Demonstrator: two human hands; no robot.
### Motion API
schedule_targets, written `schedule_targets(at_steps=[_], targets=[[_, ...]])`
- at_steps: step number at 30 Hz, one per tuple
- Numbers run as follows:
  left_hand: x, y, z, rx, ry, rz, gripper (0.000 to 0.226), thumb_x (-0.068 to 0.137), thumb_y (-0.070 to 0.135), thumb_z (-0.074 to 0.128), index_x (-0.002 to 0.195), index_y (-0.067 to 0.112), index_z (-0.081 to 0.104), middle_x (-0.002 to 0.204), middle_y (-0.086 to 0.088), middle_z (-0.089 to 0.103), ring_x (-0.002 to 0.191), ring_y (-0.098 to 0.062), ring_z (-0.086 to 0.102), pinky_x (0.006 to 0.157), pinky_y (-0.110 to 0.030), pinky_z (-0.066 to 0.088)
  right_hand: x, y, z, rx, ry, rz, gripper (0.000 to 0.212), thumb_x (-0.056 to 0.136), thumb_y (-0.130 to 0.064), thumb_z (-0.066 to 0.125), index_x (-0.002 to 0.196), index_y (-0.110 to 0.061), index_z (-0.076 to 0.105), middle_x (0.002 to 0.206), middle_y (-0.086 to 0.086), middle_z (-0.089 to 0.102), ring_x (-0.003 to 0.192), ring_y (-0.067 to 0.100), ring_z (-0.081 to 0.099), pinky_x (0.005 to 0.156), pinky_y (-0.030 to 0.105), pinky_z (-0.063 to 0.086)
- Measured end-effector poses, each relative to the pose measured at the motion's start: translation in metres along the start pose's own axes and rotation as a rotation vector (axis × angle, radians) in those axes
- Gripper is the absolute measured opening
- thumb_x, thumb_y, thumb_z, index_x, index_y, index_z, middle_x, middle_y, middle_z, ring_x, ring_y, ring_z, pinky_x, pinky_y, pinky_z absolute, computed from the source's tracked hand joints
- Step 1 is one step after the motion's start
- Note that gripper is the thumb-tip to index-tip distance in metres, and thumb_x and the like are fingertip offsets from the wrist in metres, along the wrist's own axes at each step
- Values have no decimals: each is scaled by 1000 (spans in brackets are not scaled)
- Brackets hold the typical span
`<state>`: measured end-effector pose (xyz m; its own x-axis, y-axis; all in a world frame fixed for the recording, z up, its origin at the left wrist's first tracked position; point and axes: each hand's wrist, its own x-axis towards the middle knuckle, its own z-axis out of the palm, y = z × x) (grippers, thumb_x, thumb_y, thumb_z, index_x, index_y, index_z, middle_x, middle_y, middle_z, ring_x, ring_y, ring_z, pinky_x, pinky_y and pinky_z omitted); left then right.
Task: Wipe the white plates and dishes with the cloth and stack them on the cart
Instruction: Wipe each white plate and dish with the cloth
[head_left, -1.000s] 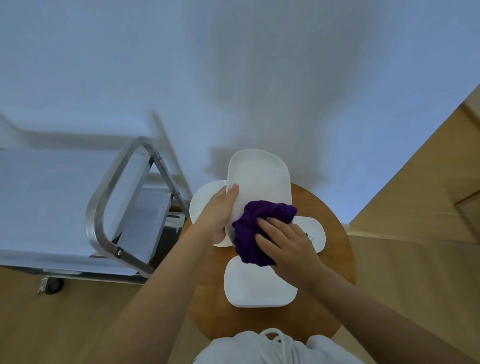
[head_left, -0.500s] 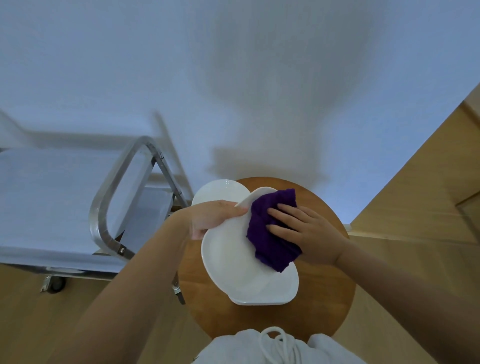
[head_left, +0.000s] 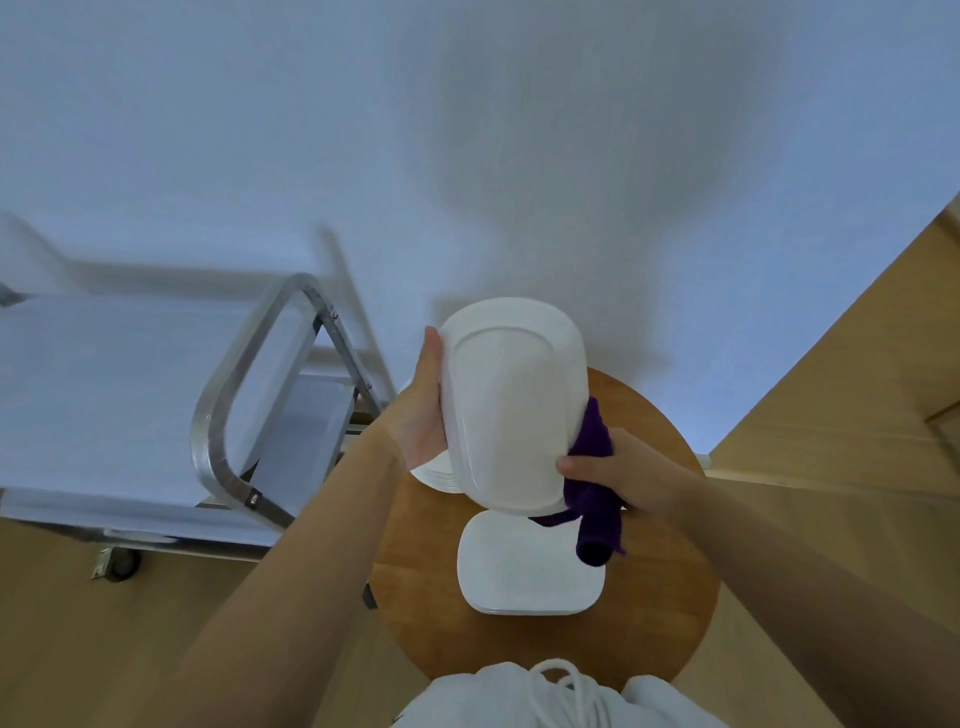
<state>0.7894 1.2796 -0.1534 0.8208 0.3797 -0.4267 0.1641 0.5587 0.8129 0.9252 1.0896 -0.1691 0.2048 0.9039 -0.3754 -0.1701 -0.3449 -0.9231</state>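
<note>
Over the round wooden table (head_left: 426, 613), the oblong dish (head_left: 511, 405) is now flipped underside-up; left hand (head_left: 423, 410) grips its edge, right hand (head_left: 618, 475) now pinches dish and purple cloth (head_left: 597, 499).

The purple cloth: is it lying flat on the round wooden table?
No: the purple cloth is gripped in the right hand against the edge of the raised white oblong dish, hanging above the table.

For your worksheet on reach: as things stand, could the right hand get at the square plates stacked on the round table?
Probably not at once. The right hand grips the purple cloth against the raised oval dish; the square plates lie uncovered just below it, so freeing it should do.
</note>
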Motion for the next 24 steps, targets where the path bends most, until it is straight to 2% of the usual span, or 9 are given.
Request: schedule_targets(at_steps=[2,4,9,11,13,15,18,21,24], targets=[[-3,-5,0,-5,-24,26,60,85,62,52,123,17,62,120,-8,68,111,-23,64,91,-39,53,0,3,1,207,-16,14,35,76,-25,72,108,-13,62,97,4,73,87,21,70,67,25,55],[-5,-9,-1,-30,-81,43,26,80,22,67,105,16,73,107,-9,73,97,-24,70,78,-38,58,1,11,3,385,27,27,32,76,-28,70,104,-15,64,97,6,73,85,22,71,65,27,56],[-8,-15,6,-80,-23,23,35,74,-14,60,89,13,78,94,-11,75,84,-26,73,68,-41,60,12,17,12,328,437,118,65,60,-66,70,101,-16,67,89,6,74,79,25,71,65,34,58],[-8,-16,9,-39,41,-20,40,81,-15,53,84,14,79,94,-11,74,85,-27,72,76,-45,58,17,15,5,357,626,132,58,69,-71,62,97,-21,66,86,5,73,82,27,70,77,41,57],[-9,-15,9,71,111,-86,38,80,-17,54,101,9,73,109,-18,69,101,-37,66,90,-54,51,17,5,-5,388,688,77,49,79,-68,53,97,-24,63,88,2,72,87,25,67,84,42,54],[-10,-14,9,205,159,-166,49,76,-17,58,121,2,60,121,-24,62,112,-45,57,97,-61,44,15,-6,-9,267,631,-27,42,86,-61,49,100,-23,61,84,-1,70,83,20,66,79,34,55],[-10,-13,20,345,100,-218,53,75,-19,58,123,3,59,117,-23,62,110,-45,56,95,-60,46,11,-24,11,-10,535,-262,21,92,-38,55,100,-19,59,78,-2,67,68,4,64,60,15,49],[-9,-18,36,382,11,-179,39,88,-12,53,125,-1,55,108,-21,64,101,-39,63,86,-50,54,24,-26,40,-628,447,-359,49,84,-48,46,126,-26,52,134,1,50,124,15,44,104,35,34],[-11,-21,40,393,-41,-91,34,93,-5,51,127,3,52,105,-11,65,95,-24,65,78,-34,57,33,-31,50,-817,476,-276,69,81,-60,33,143,-31,33,151,-5,26,139,21,18,113,47,18]])
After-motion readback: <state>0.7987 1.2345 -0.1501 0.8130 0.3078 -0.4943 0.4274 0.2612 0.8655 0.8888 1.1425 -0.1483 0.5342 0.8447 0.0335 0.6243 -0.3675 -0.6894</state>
